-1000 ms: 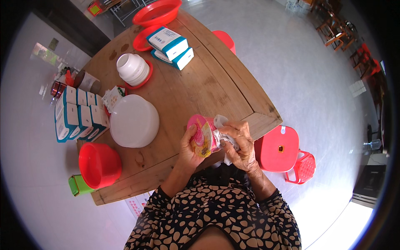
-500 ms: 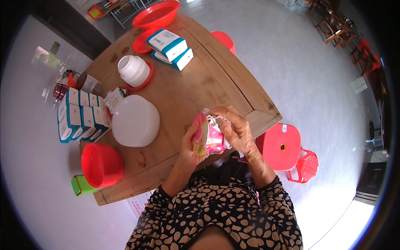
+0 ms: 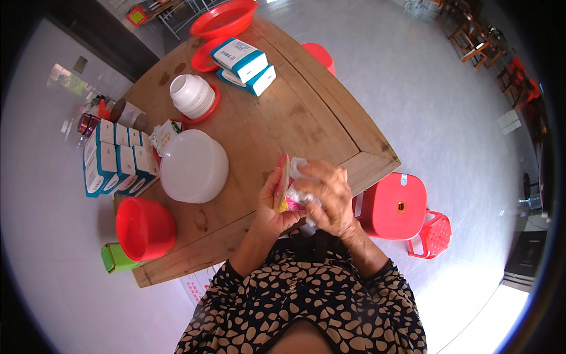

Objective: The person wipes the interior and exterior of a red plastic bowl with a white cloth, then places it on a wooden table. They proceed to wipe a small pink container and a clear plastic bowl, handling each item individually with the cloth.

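The pink and yellow cup (image 3: pixel 283 193) is between the two hands, in front of the person's body, at the near right edge of the wooden table (image 3: pixel 265 130). It is tilted on its side, with the flat round end turned to the left. The left hand (image 3: pixel 267 211) is on the left of the cup and holds it in a narrow grip, the thumb on the flat end and other fingers under it. The right hand (image 3: pixel 329 197) is on the right side, with bent fingers around a crumpled white tissue (image 3: pixel 299 166), which lies against the cup; these fingers are a little blurred. Farther to the left is a white bowl (image 3: pixel 194 166), and a red bucket (image 3: pixel 160 231) stands at the near left.
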Available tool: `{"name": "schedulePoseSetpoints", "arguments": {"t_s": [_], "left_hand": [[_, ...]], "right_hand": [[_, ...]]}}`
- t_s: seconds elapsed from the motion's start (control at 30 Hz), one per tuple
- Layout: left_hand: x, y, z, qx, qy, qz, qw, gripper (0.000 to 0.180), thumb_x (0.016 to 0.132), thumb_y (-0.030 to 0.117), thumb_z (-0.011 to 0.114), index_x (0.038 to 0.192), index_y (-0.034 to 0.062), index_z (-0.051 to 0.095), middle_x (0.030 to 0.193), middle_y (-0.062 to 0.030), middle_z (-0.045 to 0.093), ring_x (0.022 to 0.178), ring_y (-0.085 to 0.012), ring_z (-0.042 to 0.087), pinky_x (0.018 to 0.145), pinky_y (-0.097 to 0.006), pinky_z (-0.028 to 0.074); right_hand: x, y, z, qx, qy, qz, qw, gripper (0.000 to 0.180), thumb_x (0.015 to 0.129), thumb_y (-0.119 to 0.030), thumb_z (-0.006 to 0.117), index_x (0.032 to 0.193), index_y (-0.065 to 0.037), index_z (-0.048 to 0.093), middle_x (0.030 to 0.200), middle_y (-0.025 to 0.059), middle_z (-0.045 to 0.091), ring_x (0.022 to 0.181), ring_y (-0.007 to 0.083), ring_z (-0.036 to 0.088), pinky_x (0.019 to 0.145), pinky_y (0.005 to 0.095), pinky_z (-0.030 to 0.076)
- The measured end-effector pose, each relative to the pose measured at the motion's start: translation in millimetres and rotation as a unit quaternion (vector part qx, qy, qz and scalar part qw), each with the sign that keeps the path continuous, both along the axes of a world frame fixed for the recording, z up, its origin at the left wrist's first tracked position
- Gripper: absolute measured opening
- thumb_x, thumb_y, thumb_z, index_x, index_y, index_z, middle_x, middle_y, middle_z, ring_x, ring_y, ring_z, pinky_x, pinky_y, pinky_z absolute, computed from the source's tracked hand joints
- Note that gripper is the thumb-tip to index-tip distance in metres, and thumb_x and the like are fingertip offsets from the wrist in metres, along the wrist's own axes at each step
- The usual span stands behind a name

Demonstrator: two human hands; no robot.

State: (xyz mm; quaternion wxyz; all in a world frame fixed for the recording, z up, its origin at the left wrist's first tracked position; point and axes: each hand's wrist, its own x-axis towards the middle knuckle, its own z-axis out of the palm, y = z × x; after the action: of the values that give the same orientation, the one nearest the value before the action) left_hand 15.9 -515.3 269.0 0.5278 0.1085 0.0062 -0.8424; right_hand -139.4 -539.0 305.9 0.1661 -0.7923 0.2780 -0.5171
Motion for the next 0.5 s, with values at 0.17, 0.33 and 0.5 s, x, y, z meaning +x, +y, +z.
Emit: {"name": "schedulePoseSetpoints", "arguments": {"t_s": [0.17, 0.33, 0.5], "left_hand": [[4.6, 4.5, -7.0, -0.036, 0.017, -0.057, 0.998, 0.051, 0.094, 0.046, 0.044, 0.129, 0.0087, 0.049, 0.122, -0.017, 0.057, 0.105, -0.0362, 0.06, 0.079, -0.057, 0.053], [4.1, 7.4, -9.6, -0.019, 0.02, -0.043, 0.999, 0.052, 0.095, 0.047, 0.043, 0.13, 0.0092, 0.047, 0.122, -0.017, 0.057, 0.104, -0.0367, 0.061, 0.076, -0.058, 0.055], [3.6, 3.8, -8.7, 0.057, 0.015, 0.031, 0.998, 0.053, 0.094, 0.047, 0.044, 0.124, 0.0043, 0.051, 0.117, -0.0171, 0.059, 0.099, -0.0322, 0.063, 0.079, -0.049, 0.056]], "right_hand": [[-2.8, -19.4, 1.7, 0.312, -0.136, 0.108, 0.934, 0.022, 0.091, -0.012, 0.055, 0.111, -0.003, 0.061, 0.106, 0.0132, 0.063, 0.099, 0.0251, 0.061, 0.082, 0.0326, 0.048], [4.5, -14.6, -8.9, 0.326, -0.171, 0.069, 0.927, 0.021, 0.092, -0.012, 0.054, 0.109, -0.003, 0.061, 0.111, 0.0142, 0.061, 0.099, 0.0234, 0.06, 0.082, 0.0316, 0.048], [8.3, 9.4, -13.5, 0.034, -0.037, -0.006, 0.999, 0.023, 0.08, -0.014, 0.06, 0.101, -0.01, 0.066, 0.116, 0.0108, 0.06, 0.111, 0.0303, 0.055, 0.092, 0.0425, 0.04]]}}
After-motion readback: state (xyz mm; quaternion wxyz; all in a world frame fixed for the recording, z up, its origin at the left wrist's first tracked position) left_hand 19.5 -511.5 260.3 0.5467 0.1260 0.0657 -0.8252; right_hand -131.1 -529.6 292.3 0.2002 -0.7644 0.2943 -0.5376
